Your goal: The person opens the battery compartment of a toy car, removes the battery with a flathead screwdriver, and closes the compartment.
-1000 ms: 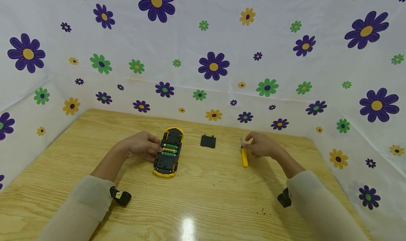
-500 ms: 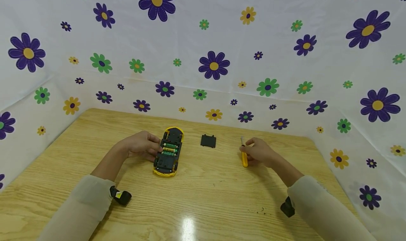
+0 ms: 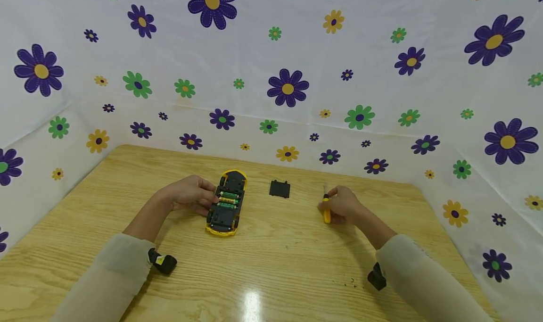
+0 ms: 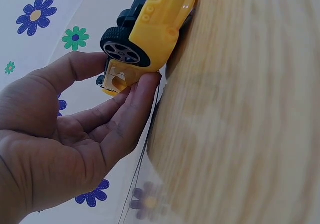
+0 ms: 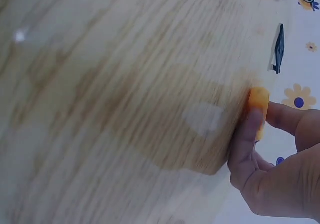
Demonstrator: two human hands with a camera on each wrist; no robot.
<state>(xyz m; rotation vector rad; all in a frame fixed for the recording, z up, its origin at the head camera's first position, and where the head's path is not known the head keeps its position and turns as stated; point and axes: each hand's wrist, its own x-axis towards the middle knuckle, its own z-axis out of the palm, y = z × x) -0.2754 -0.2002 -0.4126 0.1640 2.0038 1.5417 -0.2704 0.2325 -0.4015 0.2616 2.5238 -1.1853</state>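
Observation:
A yellow toy car [image 3: 224, 217] lies upside down on the table, its black underside up and its battery bay uncovered. Several green and gold batteries [image 3: 228, 201] sit in that bay. My left hand [image 3: 189, 194] holds the car by its left side, thumb on the underside edge and fingers along the yellow body [image 4: 160, 23]. Over to the right, my right hand [image 3: 344, 205] pinches the yellow handle of a screwdriver [image 3: 326, 212] between thumb and fingers. The screwdriver's shaft points away toward the back edge. In the right wrist view the orange-looking handle [image 5: 258, 101] shows between the fingers.
A black battery cover [image 3: 280, 188] lies on the wooden table [image 3: 271, 265] between the two hands. Small dark crumbs [image 3: 351, 283] lie near the right forearm. A white cloth with flowers [image 3: 237, 53] hangs behind and along the sides.
My right hand has come down from beside the screwdriver's shaft and closed its fingers on the handle. The left hand and the toy car have stayed in place.

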